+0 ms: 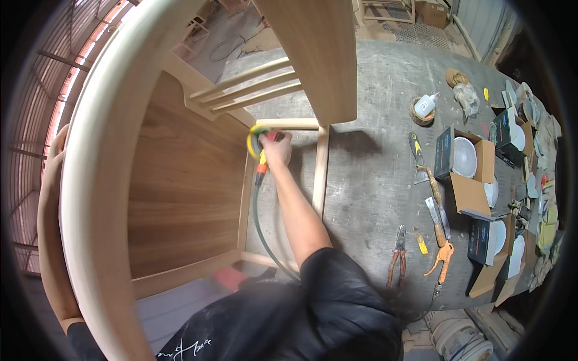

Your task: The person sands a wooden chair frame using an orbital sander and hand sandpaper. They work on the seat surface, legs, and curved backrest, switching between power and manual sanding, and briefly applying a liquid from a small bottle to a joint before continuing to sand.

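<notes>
A wooden furniture frame with slats and a broad brown panel stands on the grey worktable. My right hand is closed round a pneumatic sander with a yellow-rimmed pad, held at the panel's edge near the frame's inner corner. A green air hose runs from the sander down towards my body. Over on the far left, my left hand rests against the outer side of the large pale wooden rail; its fingers are partly hidden behind that rail.
Right of the frame lie a putty knife, pliers, a yellow-handled blade and an orange air blow gun. A glue bottle sits in a round holder. Opened boxes of sanding discs line the right side.
</notes>
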A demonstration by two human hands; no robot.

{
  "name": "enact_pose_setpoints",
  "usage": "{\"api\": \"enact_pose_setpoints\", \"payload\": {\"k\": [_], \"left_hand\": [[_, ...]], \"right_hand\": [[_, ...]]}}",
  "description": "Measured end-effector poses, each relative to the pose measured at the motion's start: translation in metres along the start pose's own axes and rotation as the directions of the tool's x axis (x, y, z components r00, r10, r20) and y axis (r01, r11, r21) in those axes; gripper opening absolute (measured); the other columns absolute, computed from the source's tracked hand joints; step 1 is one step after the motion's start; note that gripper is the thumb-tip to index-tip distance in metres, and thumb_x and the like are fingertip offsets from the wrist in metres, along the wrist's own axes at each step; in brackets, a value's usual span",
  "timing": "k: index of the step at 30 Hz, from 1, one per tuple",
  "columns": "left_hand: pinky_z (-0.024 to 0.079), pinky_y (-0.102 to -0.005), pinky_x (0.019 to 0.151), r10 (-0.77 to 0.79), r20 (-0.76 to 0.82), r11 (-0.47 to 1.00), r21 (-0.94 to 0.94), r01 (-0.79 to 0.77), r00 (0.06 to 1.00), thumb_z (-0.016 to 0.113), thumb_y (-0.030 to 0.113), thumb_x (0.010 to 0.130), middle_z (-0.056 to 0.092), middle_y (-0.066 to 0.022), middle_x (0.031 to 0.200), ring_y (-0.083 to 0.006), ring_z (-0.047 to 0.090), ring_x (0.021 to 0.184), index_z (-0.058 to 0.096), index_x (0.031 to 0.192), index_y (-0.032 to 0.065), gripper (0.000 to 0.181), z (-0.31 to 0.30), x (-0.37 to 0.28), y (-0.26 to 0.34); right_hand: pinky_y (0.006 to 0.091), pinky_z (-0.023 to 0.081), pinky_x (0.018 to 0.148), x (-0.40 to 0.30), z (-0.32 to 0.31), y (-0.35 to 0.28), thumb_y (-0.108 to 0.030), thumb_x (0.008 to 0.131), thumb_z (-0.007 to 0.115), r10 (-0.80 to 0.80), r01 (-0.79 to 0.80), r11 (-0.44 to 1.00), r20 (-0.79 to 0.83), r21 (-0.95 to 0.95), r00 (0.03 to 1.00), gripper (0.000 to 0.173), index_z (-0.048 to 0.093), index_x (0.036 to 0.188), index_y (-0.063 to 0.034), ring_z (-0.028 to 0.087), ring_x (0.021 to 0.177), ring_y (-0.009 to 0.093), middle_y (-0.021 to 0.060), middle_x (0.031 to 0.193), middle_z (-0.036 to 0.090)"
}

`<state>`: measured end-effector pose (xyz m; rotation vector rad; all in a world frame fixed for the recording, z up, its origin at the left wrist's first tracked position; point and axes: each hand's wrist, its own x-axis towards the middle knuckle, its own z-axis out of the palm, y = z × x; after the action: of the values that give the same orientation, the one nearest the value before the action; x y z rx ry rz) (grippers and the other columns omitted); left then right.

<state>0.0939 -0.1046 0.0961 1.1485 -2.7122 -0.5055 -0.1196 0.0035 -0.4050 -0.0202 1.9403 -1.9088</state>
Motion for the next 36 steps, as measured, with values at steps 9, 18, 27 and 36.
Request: {"api": "enact_pose_setpoints", "payload": {"k": [9, 18, 27, 36], "left_hand": [[0.040, -0.0215, 0.071, 0.025, 0.009, 0.998, -0.057, -0.024, 1.000, 0.065, 0.034, 0.093, 0.053, 0.0034, 0.085, -0.0039, 0.049, 0.080, 0.059, 0.108, 0.0044, 0.034, -0.004, -0.030, 0.016], [0.039, -0.0279, 0.102, 0.219, -0.068, 0.971, 0.118, -0.210, 0.973, 0.066, 0.030, 0.093, 0.057, -0.0111, 0.128, -0.0150, 0.052, 0.120, 0.039, 0.147, 0.0010, 0.067, -0.009, -0.098, 0.015], [0.040, -0.0445, 0.111, 0.243, -0.478, 0.931, -0.130, -0.342, 0.844, 0.041, 0.038, 0.104, 0.053, -0.0227, 0.137, -0.0324, 0.053, 0.127, 0.043, 0.141, -0.0071, 0.059, 0.012, -0.298, -0.084], [0.050, -0.0494, 0.099, 0.839, -0.428, 0.523, 0.805, -0.280, 0.337, 0.063, 0.029, 0.096, 0.057, -0.0262, 0.124, -0.0378, 0.061, 0.112, 0.045, 0.132, -0.0047, 0.052, 0.013, -0.274, -0.163]], "right_hand": [[0.0425, 0.058, 0.079, -0.070, -0.065, -0.056, -0.024, 0.077, 0.073, -0.053, 0.503, 0.406, 0.529, -0.763, 0.847, 0.060, 0.045, 0.126, -0.0040, 0.068, 0.097, 0.038, 0.0285, 0.114, 0.056], [0.0462, 0.055, 0.082, -0.081, -0.132, -0.011, -0.021, 0.078, 0.071, -0.071, 0.532, 0.453, 0.566, -0.715, 0.821, 0.052, 0.046, 0.122, -0.0075, 0.067, 0.095, 0.042, 0.0292, 0.111, 0.058], [0.0470, 0.052, 0.079, -0.172, -0.239, 0.000, -0.023, 0.078, 0.074, -0.003, 0.308, 0.767, 0.478, -0.563, 0.879, 0.046, 0.052, 0.113, -0.0043, 0.067, 0.093, 0.037, 0.0168, 0.096, 0.069], [0.0503, 0.054, 0.082, -0.180, -0.314, 0.014, -0.026, 0.078, 0.074, 0.076, 0.150, 0.396, 0.195, -0.906, 0.978, 0.065, 0.039, 0.130, -0.0072, 0.064, 0.094, 0.049, 0.0300, 0.111, 0.057]]}}
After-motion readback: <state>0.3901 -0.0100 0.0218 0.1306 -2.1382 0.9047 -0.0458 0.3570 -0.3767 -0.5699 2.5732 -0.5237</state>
